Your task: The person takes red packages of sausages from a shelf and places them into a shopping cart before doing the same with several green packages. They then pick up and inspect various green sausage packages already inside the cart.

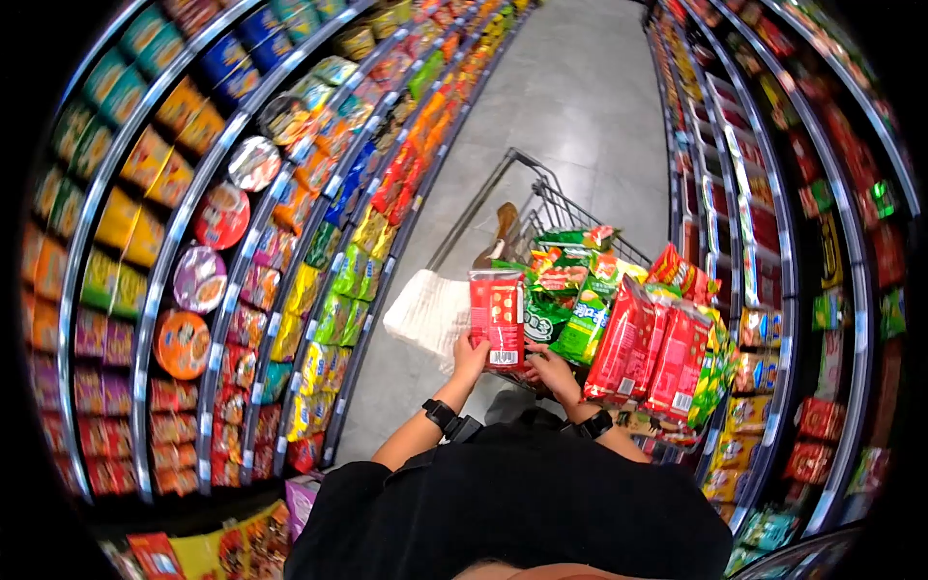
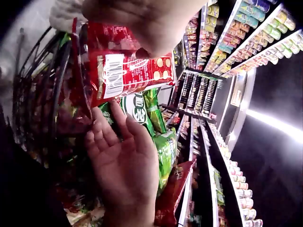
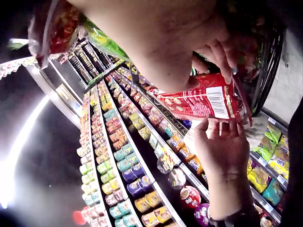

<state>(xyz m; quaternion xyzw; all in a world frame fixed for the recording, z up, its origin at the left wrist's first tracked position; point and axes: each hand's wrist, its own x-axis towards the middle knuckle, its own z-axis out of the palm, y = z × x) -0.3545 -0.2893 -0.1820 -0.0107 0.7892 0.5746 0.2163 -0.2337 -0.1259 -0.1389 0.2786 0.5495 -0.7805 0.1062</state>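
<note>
My left hand (image 1: pixel 471 358) grips the lower left side of an upright red packet (image 1: pixel 496 319) with a barcode and round pictures. In the left wrist view, my left thumb lies on the front of the packet (image 2: pixel 135 73). Fingertips of my right hand (image 1: pixel 553 372) touch or almost touch the lower right edge, with fingers loosely bent and thumb apart in the left wrist view. Beside it, more red packets (image 1: pixel 623 338) and green packets (image 1: pixel 585 319) are heaped on a wire cart (image 1: pixel 556 198). The right wrist view shows the left hand (image 3: pixel 222 151) at the packet's edge (image 3: pixel 189 101).
A white cloth-like thing (image 1: pixel 430 314) lies at the cart's left. Inside the cart is a brown object (image 1: pixel 507 222). Shelves of cups and bags (image 1: pixel 319 222) line the left side, and packed shelves (image 1: pixel 764 232) the right. Grey floor (image 1: pixel 580 87) runs ahead between them.
</note>
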